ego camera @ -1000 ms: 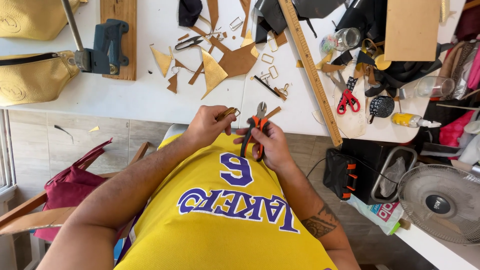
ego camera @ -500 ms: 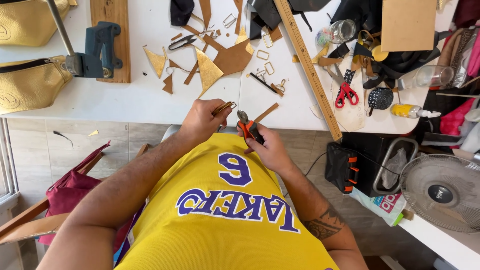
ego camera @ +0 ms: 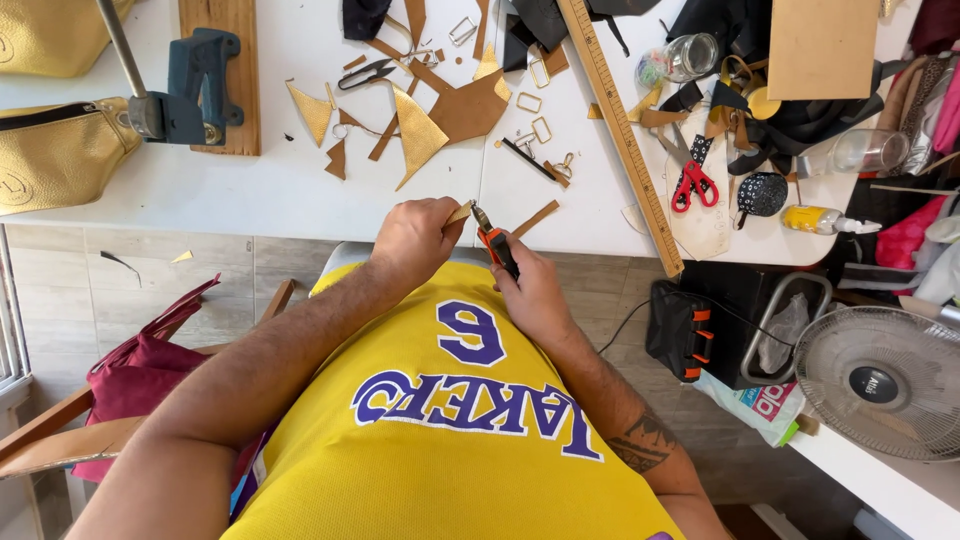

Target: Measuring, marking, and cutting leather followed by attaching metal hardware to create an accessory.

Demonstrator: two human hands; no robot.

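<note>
White and crowded, the table (ego camera: 300, 190) is carrying leather scraps (ego camera: 420, 135), a long wooden ruler (ego camera: 620, 130) and red-handled scissors (ego camera: 692, 180). At its near edge, the left hand (ego camera: 415, 240) is pinching a small tan strip (ego camera: 459, 212) between clenched fingers, while the right hand (ego camera: 535, 290) is gripping orange-handled pliers (ego camera: 495, 245), whose tip is meeting the strip. Both hands are working just above the person's yellow jersey (ego camera: 450, 420).

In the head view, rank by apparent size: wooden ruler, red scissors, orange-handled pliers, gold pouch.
1. Wooden ruler, longest.
2. Gold pouch, partly cut off by the frame.
3. Orange-handled pliers and red scissors look alike; the pliers are partly hidden in the right hand.
</note>
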